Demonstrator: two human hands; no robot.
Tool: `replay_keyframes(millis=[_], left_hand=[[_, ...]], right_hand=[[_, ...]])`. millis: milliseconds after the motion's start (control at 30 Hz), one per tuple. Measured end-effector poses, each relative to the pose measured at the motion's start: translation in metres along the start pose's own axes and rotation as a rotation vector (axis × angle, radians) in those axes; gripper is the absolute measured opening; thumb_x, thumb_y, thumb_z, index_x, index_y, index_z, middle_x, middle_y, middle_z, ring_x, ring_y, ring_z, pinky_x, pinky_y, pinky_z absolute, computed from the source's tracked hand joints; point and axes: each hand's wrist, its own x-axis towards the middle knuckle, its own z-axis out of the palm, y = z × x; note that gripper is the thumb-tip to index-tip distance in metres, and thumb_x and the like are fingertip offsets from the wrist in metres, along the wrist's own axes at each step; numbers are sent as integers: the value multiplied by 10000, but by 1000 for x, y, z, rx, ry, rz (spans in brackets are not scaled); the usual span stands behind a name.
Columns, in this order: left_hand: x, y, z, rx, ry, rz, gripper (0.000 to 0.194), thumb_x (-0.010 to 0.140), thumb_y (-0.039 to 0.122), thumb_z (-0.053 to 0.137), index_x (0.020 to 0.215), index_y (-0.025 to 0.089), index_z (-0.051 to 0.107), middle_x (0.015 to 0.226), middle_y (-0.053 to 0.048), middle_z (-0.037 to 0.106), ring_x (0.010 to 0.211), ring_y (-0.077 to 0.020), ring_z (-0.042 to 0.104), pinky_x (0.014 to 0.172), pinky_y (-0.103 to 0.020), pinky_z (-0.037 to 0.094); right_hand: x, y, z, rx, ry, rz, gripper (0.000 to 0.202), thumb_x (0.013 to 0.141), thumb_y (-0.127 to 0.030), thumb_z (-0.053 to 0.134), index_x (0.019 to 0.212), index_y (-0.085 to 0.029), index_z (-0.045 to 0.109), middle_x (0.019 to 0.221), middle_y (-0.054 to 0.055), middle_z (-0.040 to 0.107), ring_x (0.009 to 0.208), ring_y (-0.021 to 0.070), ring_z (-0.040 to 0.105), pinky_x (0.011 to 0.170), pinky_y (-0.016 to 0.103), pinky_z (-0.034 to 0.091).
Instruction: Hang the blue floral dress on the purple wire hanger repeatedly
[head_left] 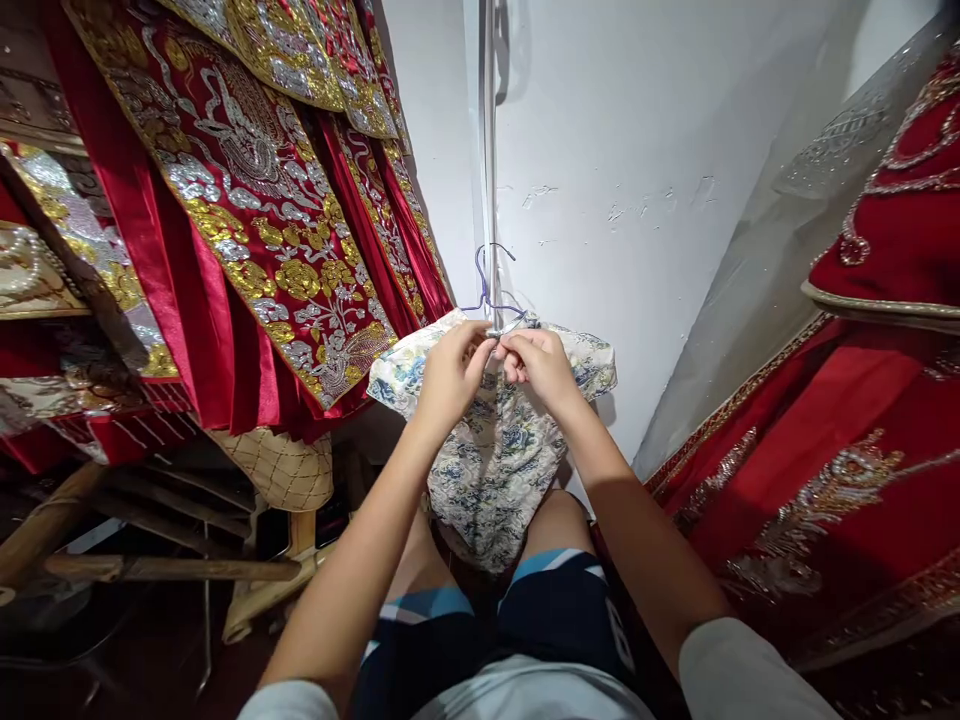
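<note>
A white garment with blue floral print [487,460] hangs in front of my lap on a thin purple hanger [484,280]. My left hand [461,365] is closed at the collar, thumb and fingers pinched together near its middle. Close beside it, my right hand [536,360] pinches at the same part of the neckline, its fingers curled. The fingertips of both hands almost meet at the collar opening. What exactly lies between them is small; it looks like the collar edge. The lower part of the garment narrows to a point between my knees.
Red costumes embroidered in gold and silver [300,270] hang on the left. More red beaded fabric [847,450] hangs on the right, partly under clear plastic [720,290]. A bamboo chair [172,568] stands at the lower left. Behind the garment is a white wall [615,130] with a vertical strip.
</note>
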Motion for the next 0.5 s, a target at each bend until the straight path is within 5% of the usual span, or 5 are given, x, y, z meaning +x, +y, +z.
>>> replay_keyframes(millis=[100,200,367,500], left_hand=[[11,-1,-3,145,-74,101,173,951,266,526,903,148,643,815,-40,631,768,-162,567,734,-279,421],[13,-1,-18,131,50,67,154,948,263,540,906,146,632,863,-41,639,831,-163,571,815,-300,421],[8,-46,-66,-444,601,-559,106,939,155,545,846,134,593,816,10,582,772,-91,523,825,-234,448],[-31,-91,-74,-762,748,-853,301,994,96,304,782,143,511,652,2,529,626,-86,512,729,-231,499]], right_hand=[[4,22,1,-17,39,-6,252,784,-349,545,596,-185,580,392,-46,483,368,73,382,426,205,282],[-2,54,4,-76,40,53,247,761,-306,513,551,-187,562,376,-53,460,374,76,367,433,206,281],[-50,92,8,-17,-48,144,255,746,-270,477,514,-190,544,380,-46,454,373,81,372,429,211,258],[-96,104,16,147,-10,213,259,733,-283,495,493,-189,524,391,-49,417,356,72,348,422,222,224]])
